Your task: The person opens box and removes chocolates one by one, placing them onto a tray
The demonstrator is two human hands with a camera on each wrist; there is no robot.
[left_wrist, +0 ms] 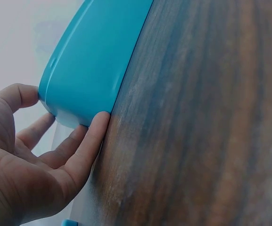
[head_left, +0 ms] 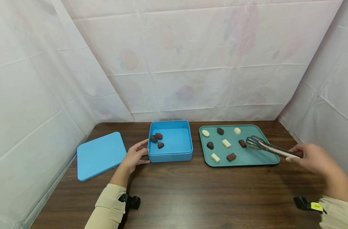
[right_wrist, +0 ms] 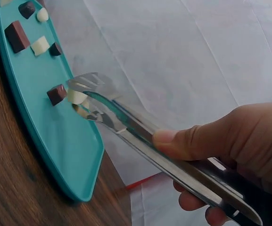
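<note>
My left hand (head_left: 133, 158) touches the left wall of a blue square box (head_left: 170, 157); in the left wrist view, its fingertips are spread along the box's outer side. Three brown chocolates (head_left: 160, 145) lie in the left part of the box. My right hand (head_left: 312, 158) grips metal serving tongs (head_left: 272, 148) by their dark handle. The tong ends are parted over the right part of a green tray (head_left: 256, 159), beside a dark brown square chocolate (head_left: 242, 143). In the right wrist view, the tongs overlap a white chocolate (right_wrist: 77, 96).
Several other dark and white chocolates are spread over the tray, among them a brown block (head_left: 231, 156) and a white bar (head_left: 215, 157). A blue lid (head_left: 101, 156) lies on the brown wooden table (head_left: 191, 197), left of the box. White cloth (head_left: 205, 86) hangs behind and at both sides.
</note>
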